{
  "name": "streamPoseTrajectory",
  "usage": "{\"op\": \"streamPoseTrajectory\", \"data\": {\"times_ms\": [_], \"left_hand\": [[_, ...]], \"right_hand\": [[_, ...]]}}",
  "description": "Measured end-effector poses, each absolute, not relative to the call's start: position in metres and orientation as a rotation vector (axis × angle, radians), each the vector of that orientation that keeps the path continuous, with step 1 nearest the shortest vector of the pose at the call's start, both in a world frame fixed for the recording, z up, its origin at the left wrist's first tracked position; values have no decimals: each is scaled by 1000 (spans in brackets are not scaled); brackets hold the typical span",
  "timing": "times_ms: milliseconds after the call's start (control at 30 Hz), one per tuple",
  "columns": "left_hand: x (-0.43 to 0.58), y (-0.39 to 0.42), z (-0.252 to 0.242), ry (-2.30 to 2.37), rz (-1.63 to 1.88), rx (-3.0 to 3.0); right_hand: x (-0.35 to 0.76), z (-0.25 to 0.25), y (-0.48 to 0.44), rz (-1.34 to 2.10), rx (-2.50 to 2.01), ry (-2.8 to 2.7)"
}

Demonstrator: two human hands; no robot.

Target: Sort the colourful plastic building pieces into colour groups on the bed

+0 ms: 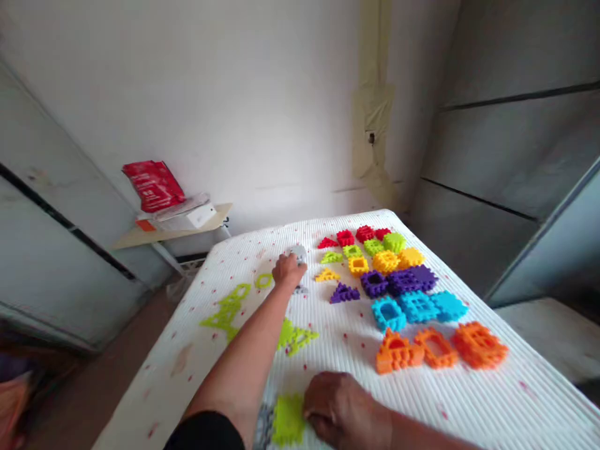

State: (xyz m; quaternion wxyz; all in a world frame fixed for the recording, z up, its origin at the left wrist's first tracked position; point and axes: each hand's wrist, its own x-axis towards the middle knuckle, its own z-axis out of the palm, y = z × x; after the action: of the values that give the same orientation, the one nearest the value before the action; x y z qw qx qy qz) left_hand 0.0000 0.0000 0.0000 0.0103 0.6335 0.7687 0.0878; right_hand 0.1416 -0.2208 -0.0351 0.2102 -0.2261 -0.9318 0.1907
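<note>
**Pip:** Where is the left hand [289, 270]?

**Sam:** It is reaching out over the white bumpy mat [510, 400], just left of the color rows [398, 281]. Its fingers [282, 265] are bent close together on top of a gray block [299, 252]. I can't tell if they are clamped on it, because the hand hides too much.

**Pip:** And the right hand [344, 412]?

**Sam:** It is lower down, near the orange end of the color rows, but off to the left. Its fingers are together too, and they touch the side of a green block [288, 420]. I can't tell if they are holding it tight.

**Pip:** What else is close by?

**Sam:** Some green shapes [225, 315] lie left of the left arm, well apart from the color rows.

**Pip:** How do you handle a block well?

**Sam:** Use your fingertips and pinch it by its edges. Hold it firmly so it can't slip. Keep your arm up high too, so it doesn't bump the color rows.
</note>
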Motion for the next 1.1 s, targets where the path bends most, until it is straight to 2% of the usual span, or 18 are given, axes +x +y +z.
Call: {"op": "streamPoseTrajectory", "data": {"times_ms": [600,767,967,1100], "left_hand": [[7,-4,-2,2400,264,1948],[1,-13,15,2417,324,1968],[-50,-59,52,2409,468,2014],[-98,-119,53,2399,552,1996]], "right_hand": [[145,-30,-220,665,-621,-2509],[146,-30,-221,711,-627,-2479],[145,-34,-223,726,-651,-2443],[146,-35,-223,784,-663,-2416]]}}
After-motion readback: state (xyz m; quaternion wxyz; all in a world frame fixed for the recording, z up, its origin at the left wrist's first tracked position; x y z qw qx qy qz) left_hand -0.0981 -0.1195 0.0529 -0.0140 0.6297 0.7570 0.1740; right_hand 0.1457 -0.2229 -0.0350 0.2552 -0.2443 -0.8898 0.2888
